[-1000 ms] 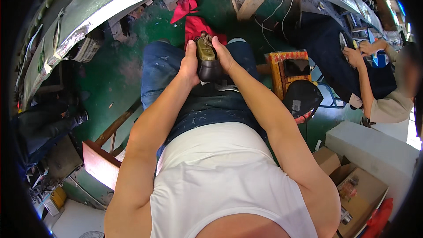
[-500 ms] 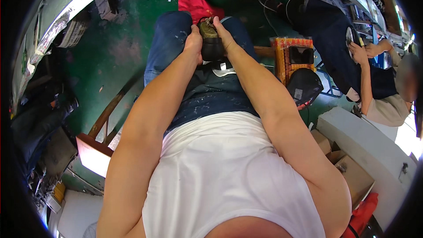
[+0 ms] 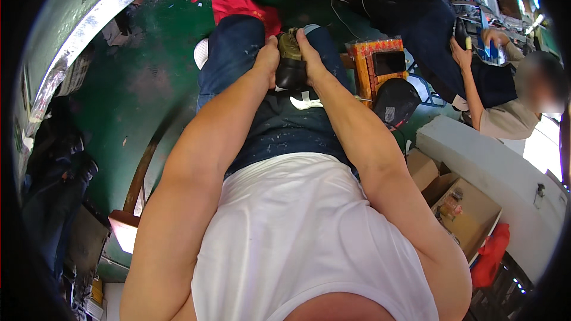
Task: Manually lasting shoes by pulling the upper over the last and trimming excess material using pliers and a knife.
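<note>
Between my knees I hold a shoe [image 3: 291,72], its rounded black end pointing toward me and its olive-brown part facing away. My left hand [image 3: 268,59] is closed against the left side of it. My right hand [image 3: 310,53] grips the opposite side, thumb stretched along the upper edge. Most of the fingers are hidden behind the shoe. Just below it, on my dark lap, lies a white curved, hook-like thing [image 3: 306,103] that I cannot name.
A red cloth [image 3: 241,6] lies beyond my knees. To the right are an orange woven seat [image 3: 367,77] with a dark phone [image 3: 389,63] on it, a black cap-like item [image 3: 395,103] and an open cardboard box [image 3: 467,214]. A co-worker [image 3: 505,113] sits at far right.
My view has swung slightly, so the surroundings sit further left. The shoe stays in both hands and shows more of its olive-brown part. The co-worker's hands have moved apart.
</note>
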